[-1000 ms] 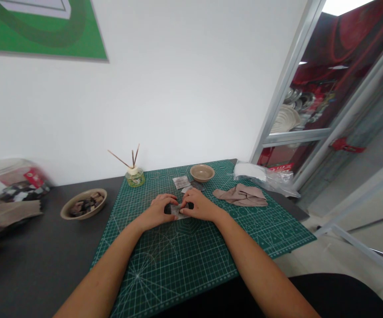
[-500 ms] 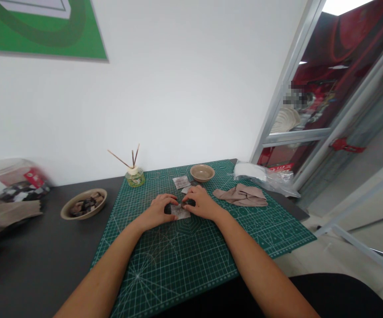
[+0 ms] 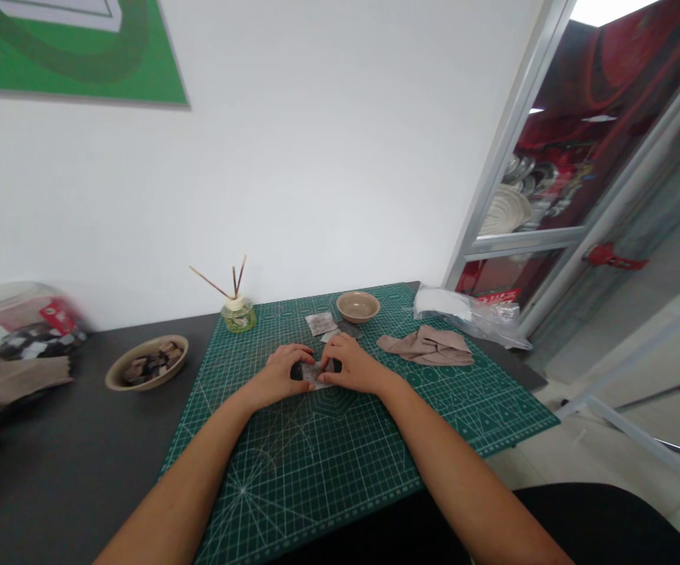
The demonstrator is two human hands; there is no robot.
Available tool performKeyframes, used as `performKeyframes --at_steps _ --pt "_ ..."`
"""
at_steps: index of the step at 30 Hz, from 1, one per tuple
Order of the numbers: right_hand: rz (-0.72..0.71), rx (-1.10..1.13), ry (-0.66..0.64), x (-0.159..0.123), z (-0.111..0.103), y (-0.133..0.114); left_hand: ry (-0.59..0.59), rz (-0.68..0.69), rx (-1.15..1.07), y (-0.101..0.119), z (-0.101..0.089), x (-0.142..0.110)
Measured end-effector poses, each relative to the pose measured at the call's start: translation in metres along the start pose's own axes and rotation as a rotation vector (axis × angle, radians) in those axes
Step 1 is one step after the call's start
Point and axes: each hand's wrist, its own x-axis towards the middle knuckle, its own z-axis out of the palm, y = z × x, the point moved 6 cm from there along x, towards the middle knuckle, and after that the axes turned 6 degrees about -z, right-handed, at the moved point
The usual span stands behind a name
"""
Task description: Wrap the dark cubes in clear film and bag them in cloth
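Note:
A small grey mottled square [image 3: 314, 374], perhaps cloth or paper, lies on the green cutting mat [image 3: 369, 455] between my hands. My left hand [image 3: 281, 373] pinches its left edge, thumb below and fingers curved above. At its right side, my right hand [image 3: 354, 367] has thumb and fingertips closed on the edge. A small dark patch shows in the middle of the square, too small to make out. Just beyond my fingers lie another grey square [image 3: 321, 323] and some overlapping grey pieces [image 3: 348, 331].
A tan bowl [image 3: 358, 307] stands behind the pieces, a crumpled brown cloth [image 3: 427, 346] to its right. A plastic bag [image 3: 472, 314] lies at the back right. A reed diffuser [image 3: 238, 314] stands back left, near a bowl of dark and brown chunks [image 3: 150, 364].
My right thumb and fingertips have shifted down onto the right edge of the square, covering more of it. My left hand stays nearly in place.

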Motion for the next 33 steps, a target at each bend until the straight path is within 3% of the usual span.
performKeyframes --at_steps 5,10,16,22,29,33 --pt "0.082 -0.067 0.046 0.0 -0.002 0.006 0.002 0.016 -0.001 -0.001 0.0 0.001" --pt "0.008 0.003 0.005 0.0 0.002 0.003 0.007 0.028 -0.01 -0.003 0.0 0.001" --pt "0.107 -0.109 0.067 0.0 -0.001 0.01 -0.005 0.019 -0.009 -0.001 0.0 0.001" --pt "0.074 -0.081 0.044 0.0 0.003 0.008 0.01 0.027 -0.006 -0.004 0.001 0.001" --pt "0.153 -0.139 0.167 -0.003 -0.009 0.018 -0.008 0.003 -0.018 -0.001 0.0 0.001" --pt "0.066 -0.085 0.114 -0.003 -0.007 0.011 -0.006 0.01 -0.016 0.001 -0.001 0.0"
